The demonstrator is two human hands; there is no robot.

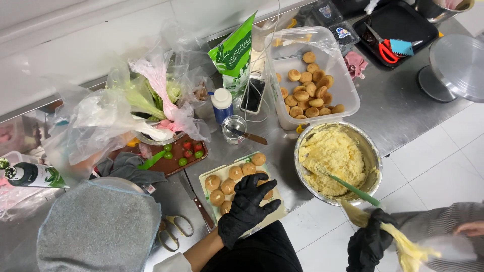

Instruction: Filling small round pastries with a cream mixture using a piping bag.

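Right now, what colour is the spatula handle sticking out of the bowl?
Green. The spatula handle leans over the metal bowl rim, clearest in the head view.

I see both my left hand (247, 206) and my right hand (370, 242) in black gloves, over golden-brown small buns (229, 184) on a pale green cutting board (212, 174). The filling (333, 156) in the steel bowl (373, 151) is pale yellow, and the spatula handle (355, 190) is green. The scissors (387, 50) have red handles, and the cloth (98, 226) is grey.

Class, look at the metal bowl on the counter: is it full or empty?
Nearly full. The metal bowl holds a heap of yellow filling almost to its rim, with a green spatula stuck in it.
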